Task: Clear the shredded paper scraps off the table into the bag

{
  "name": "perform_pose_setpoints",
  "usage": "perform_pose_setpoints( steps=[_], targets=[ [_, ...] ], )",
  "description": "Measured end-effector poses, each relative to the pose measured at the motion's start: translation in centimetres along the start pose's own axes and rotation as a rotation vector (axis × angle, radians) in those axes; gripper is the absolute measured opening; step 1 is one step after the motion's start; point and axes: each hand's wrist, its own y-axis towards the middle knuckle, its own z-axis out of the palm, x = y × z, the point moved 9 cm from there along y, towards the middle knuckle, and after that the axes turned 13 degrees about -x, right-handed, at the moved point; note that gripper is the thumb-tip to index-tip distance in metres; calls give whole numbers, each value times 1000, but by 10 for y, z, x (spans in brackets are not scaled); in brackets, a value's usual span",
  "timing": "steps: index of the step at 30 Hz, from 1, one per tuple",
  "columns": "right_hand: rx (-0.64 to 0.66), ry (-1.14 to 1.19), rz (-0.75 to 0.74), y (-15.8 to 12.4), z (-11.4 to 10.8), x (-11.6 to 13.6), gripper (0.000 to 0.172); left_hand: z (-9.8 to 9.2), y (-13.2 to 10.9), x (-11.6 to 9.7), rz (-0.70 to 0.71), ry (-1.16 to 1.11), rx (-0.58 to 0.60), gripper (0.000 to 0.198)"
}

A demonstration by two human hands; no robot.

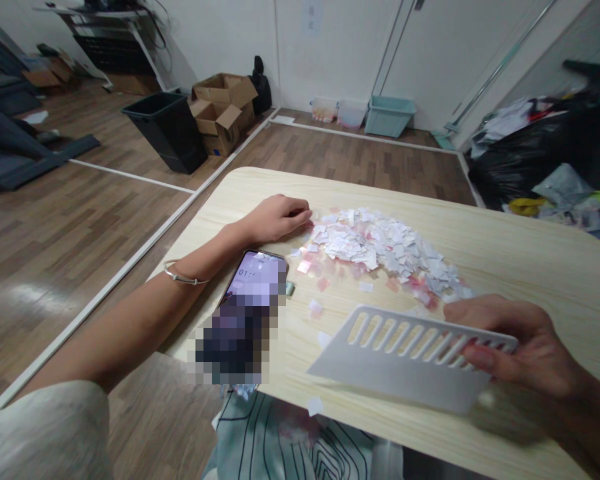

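- Wood-plank floor [130,207]: extends beneath and beyond the table, crossed by white strips.
- Wood-grain table [530,267]: rounded far corners; supports the paper and the phone.
- Black plastic bag [535,147]: lies in the heap beyond the table, at the far right.
- Black waste bin [173,133]: stands on the floor, beyond the table at the far left.
- Cardboard boxes [220,137]: open-topped, grouped just beside the bin.
- Teal tub [389,121]: stands on the floor near the back wall.
- Paper-scrap pile [380,240]: white pieces with pink ones among them, spread in a band across the table between the hands.
- White slotted scraper [400,380]: tilted over the near part of the table; contact between its lower edge and the tabletop cannot be determined.
- Right hand [525,333]: fingers and thumb clamp the scraper at its slotted right end.
- Left hand [283,217]: rests on the table, fingers loosely curled, tips at the pile's left end; whether they pinch a scrap cannot be determined.
- Smartphone [245,313]: lies near the left forearm; lower portion pixelated.
- Bracelet [183,279]: encircles the left forearm.
- Loose white scrap [366,287]: lies apart, on the pile's near side.
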Motion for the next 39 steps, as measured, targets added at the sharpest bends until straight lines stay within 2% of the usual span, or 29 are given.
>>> perform_pose_setpoints(
  steps=[3, 6, 8, 12, 15, 18, 22, 26, 29, 32, 36, 39],
  targets=[
    [14, -75, -149, 0, 4, 13, 23, 0, 0, 0, -5, 3, 7, 34],
    [101, -153, -235, -5, 17, 22, 30, 0, 1, 0, -14, 2, 9, 35],
    [166, -142, -209, -8, 25, 22, 33, 0, 1, 0, -17, -5, 9, 35],
    [208, 8, -133, -7, 32, 21, 36, 0, 1, -1, -25, -25, 10, 34],
    [159, 75, -128, -5, 28, 24, 35, 0, 0, -1, -25, -36, 12, 33],
    [56, 101, -126, -3, 16, 24, 27, 0, 0, -1, -25, -31, 7, 34],
    [-60, 62, -142, -2, 4, 27, 27, 0, 0, -1, -32, -28, 5, 34],
    [-121, -47, -215, 4, 3, 37, 31, 1, 0, -1, -22, -31, 13, 33],
    [-75, -129, -361, 2, 10, 49, 20, 1, 1, -2, -11, -24, 10, 33],
    [28, -130, -456, -5, 18, 51, 20, 1, 2, -2, -11, -18, 8, 33],
    [110, -60, -423, -11, 21, 44, 16, 0, 1, -1, -16, -10, 4, 33],
    [36, 4, -357, -7, 11, 41, 16, 0, 1, -2, -14, -14, 6, 33]
  ],
)
